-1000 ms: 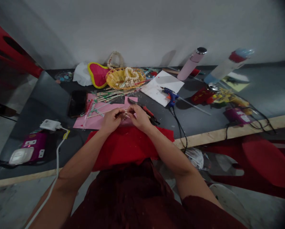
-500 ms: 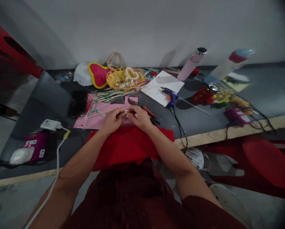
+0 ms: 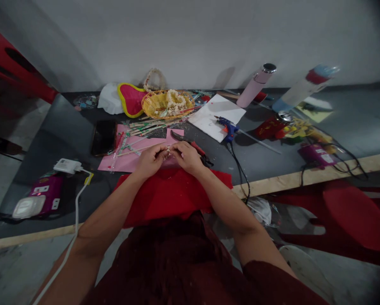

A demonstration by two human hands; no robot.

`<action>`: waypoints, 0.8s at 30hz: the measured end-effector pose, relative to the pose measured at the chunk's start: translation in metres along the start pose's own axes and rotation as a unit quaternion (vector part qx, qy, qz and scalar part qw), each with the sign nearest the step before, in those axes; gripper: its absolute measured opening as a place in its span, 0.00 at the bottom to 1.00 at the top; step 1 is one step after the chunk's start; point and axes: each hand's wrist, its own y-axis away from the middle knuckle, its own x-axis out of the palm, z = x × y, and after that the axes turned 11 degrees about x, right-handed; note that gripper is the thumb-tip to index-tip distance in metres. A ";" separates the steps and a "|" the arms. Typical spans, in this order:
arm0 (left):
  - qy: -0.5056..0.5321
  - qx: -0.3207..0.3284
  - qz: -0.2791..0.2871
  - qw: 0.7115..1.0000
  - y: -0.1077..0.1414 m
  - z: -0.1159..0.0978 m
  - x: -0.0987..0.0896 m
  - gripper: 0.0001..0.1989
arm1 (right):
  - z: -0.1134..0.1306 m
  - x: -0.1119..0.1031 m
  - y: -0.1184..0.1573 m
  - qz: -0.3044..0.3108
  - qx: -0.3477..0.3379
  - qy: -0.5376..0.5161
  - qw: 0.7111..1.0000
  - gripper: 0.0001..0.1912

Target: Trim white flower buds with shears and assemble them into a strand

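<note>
A small string of pale beads is pinched between the fingertips of both hands. My left hand closes on its left end, and my right hand on its right end; the fingers cover most of it. Below the hands, a red cloth drapes over the table's front edge. Pink paper lies beneath and to the left of them. Dark-handled pliers with a red part rest just beyond my right hand.
A yellow basket holds strung pale chips. Behind the right hand are a white sheet, a blue glue gun with its cord, a pink flask and a red can. At left sit a phone and a purple power strip.
Both hands stay in nearly the same place, with only a slight shift of the fingers around the beads. Nothing else has visibly moved.
</note>
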 end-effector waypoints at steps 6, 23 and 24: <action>-0.022 0.004 0.001 1.000 0.000 0.001 0.000 0.10 | 0.004 -0.001 0.001 -0.004 -0.012 -0.029 1.000 0.12; -0.184 -0.049 -0.002 0.982 0.003 -0.004 -0.002 0.11 | 0.011 0.000 0.001 -0.013 0.076 -0.117 0.990 0.09; -0.188 -0.046 -0.005 0.981 0.003 -0.004 -0.002 0.11 | 0.012 0.000 0.001 -0.011 0.078 -0.132 0.988 0.09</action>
